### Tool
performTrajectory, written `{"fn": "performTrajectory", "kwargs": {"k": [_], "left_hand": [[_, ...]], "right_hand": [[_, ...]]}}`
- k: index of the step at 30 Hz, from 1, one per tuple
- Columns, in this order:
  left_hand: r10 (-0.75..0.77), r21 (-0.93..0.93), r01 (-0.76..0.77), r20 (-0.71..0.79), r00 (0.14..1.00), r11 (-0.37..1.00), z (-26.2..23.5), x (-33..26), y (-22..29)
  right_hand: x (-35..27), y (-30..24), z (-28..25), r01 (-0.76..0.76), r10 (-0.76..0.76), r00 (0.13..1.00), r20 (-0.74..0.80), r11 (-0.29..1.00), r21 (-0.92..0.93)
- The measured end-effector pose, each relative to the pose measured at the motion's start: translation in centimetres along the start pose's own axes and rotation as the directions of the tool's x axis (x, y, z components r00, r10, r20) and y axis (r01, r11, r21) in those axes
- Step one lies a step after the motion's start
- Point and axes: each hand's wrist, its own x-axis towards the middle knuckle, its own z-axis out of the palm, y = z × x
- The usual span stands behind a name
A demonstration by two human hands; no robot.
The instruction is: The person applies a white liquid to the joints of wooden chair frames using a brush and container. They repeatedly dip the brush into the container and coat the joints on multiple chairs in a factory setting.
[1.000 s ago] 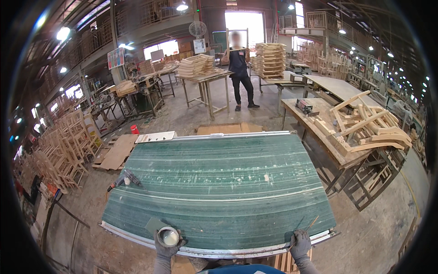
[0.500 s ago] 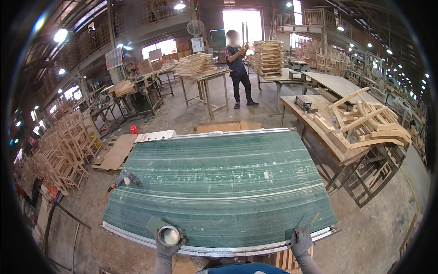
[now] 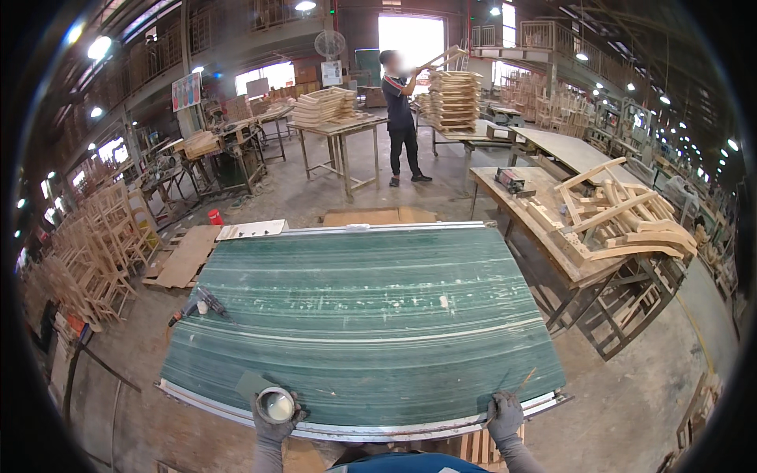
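Your left hand (image 3: pixel 274 422), gloved in grey, is wrapped around a small round can (image 3: pixel 276 405) whose pale open top faces up; it sits at the near edge of the green table (image 3: pixel 363 315), at about 7 o'clock in the view. A flat greenish sheet (image 3: pixel 251 384) lies just beside the can, toward 11 o'clock from it.

Your right hand (image 3: pixel 505 414), also gloved, rests on the near edge at about 5 o'clock, fingers curled over the metal rim; whether it grips anything besides the rim, you cannot tell. A thin stick (image 3: pixel 526 380) lies on the tabletop just beyond that hand, toward 1 o'clock from it.

The 2 hands are well apart, with the bare, streaked tabletop between and beyond them (the streaks run side to side). At the table's left edge, around 9 o'clock, a drill (image 3: pixel 197 303) lies partly over the side.

Off the table at 3 o'clock, a workbench (image 3: pixel 544 229) carries a pile of curved wooden parts (image 3: pixel 623 225). At 12 o'clock, well away, a person (image 3: pixel 400 118) in dark clothes stands by stacks of wood (image 3: pixel 451 98), lifting a piece. Wooden chairs (image 3: pixel 102 236) crowd the floor at 9 o'clock.
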Motion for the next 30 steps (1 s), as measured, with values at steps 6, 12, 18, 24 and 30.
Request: {"fn": "performTrajectory", "kwargs": {"k": [6, 12, 18, 24, 30], "left_hand": [[0.0, -0.016, 0.0, 0.023, 1.0, 1.0, -0.1, 0.1, -0.1], [0.03, -0.065, -0.025, 0.065, 0.997, 0.998, 0.4, -0.1, -0.1], [0.046, -0.08, -0.04, 0.073, 0.996, 0.996, 1.0, -0.3, -0.3], [0.018, -0.077, -0.008, 0.132, 0.991, 0.997, 0.4, -0.3, -0.3], [0.003, -0.145, 0.025, 0.191, 0.982, 0.989, 0.5, 0.0, -0.2]], "right_hand": [[-0.2, 0.1, 0.0, 0.028, -0.028, 0.999, -0.025, 0.999, -0.02], [0.0, 0.1, 0.4, 0.032, -0.032, 0.999, -0.02, 0.999, -0.021], [0.0, 0.3, 0.2, 0.02, -0.02, 1.0, 0.005, 0.999, -0.031], [0.3, -0.3, 0.0, 0.009, -0.008, 1.0, 0.027, 1.0, -0.023], [0.1, 0.0, 0.0, 0.021, -0.02, 0.999, 0.03, 1.0, -0.019]]}}
